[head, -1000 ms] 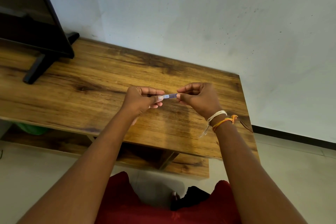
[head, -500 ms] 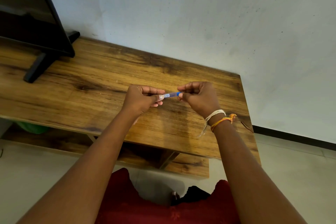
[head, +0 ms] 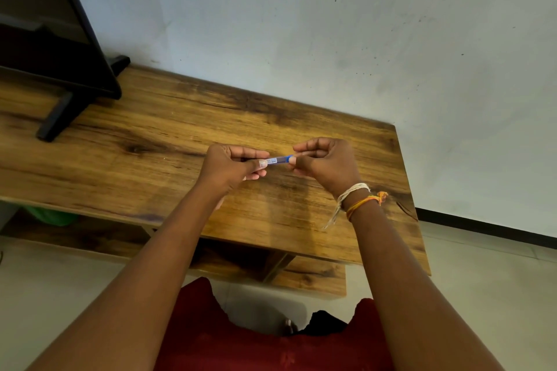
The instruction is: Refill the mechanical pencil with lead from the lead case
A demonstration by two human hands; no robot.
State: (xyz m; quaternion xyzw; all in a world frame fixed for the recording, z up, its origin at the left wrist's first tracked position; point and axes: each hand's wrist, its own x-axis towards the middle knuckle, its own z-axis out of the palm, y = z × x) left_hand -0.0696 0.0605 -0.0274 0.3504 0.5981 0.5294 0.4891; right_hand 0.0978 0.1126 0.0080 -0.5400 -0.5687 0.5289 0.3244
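Now left hand (head: 232, 169) and right hand (head: 324, 164) both pinch small blue tube (head: 279, 160) above bench (head: 150, 159); hard pull could scatter or snap lead.

1. The slim blue item (head: 279, 160), either the mechanical pencil or the lead case, carries a small white label with dark print; the print is too small and blurred to read.
2. No other text, brand, number or sign can be read anywhere in the head view.
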